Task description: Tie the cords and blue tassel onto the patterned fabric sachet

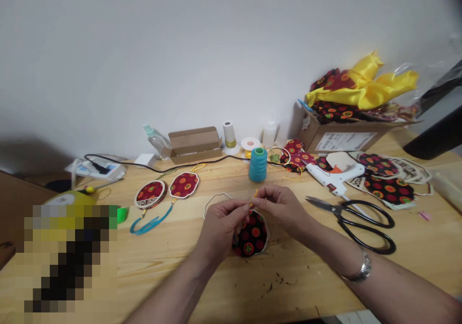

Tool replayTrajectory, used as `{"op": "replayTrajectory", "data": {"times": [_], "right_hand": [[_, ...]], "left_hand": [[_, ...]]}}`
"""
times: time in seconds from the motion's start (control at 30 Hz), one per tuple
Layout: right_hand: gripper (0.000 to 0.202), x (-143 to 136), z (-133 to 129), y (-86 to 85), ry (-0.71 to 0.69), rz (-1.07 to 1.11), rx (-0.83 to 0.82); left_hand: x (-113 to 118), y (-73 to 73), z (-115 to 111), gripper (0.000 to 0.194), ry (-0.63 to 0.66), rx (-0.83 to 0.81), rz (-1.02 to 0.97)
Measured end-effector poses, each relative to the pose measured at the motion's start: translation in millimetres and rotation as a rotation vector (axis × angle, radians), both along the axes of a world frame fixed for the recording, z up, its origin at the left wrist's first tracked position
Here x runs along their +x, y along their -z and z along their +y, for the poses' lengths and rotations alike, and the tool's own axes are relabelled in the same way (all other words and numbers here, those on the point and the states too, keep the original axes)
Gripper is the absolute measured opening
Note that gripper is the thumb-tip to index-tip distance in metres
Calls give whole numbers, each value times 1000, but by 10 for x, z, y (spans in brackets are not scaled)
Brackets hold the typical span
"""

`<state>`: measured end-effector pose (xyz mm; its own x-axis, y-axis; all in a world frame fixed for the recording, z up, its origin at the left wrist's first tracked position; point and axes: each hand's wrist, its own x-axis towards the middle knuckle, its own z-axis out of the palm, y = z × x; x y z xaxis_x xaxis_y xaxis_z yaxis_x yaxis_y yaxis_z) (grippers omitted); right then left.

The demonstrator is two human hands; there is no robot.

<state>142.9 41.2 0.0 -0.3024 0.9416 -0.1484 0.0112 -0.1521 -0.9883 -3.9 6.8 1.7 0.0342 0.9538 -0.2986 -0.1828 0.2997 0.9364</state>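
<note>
Over the middle of the wooden table, my left hand and my right hand meet with their fingertips pinched. Between them is a thin yellow cord; its exact path is partly hidden by the fingers. Just below hangs or lies a scalloped pendant of black fabric with red and orange flower rounds and a pale rim. My left fingers cover its upper left part. Behind the left hand lies a pale scalloped frame. A teal thread cone stands beyond my fingertips.
Black-handled scissors and a white glue gun lie to the right, near patterned fabric pieces. A carton overflows with cloth. Two red pendants lie left. A black cable runs along the back.
</note>
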Motion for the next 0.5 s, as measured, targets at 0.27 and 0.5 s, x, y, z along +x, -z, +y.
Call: {"op": "replayTrajectory", "data": {"times": [0.27, 0.5], "right_hand": [[23, -11, -15, -12, -37, 9, -14], [26, -11, -32, -5, 4, 41, -98]], "left_hand": [[32, -83, -9, 19, 5, 1, 29], [6, -33, -14, 19, 23, 34, 59]]}}
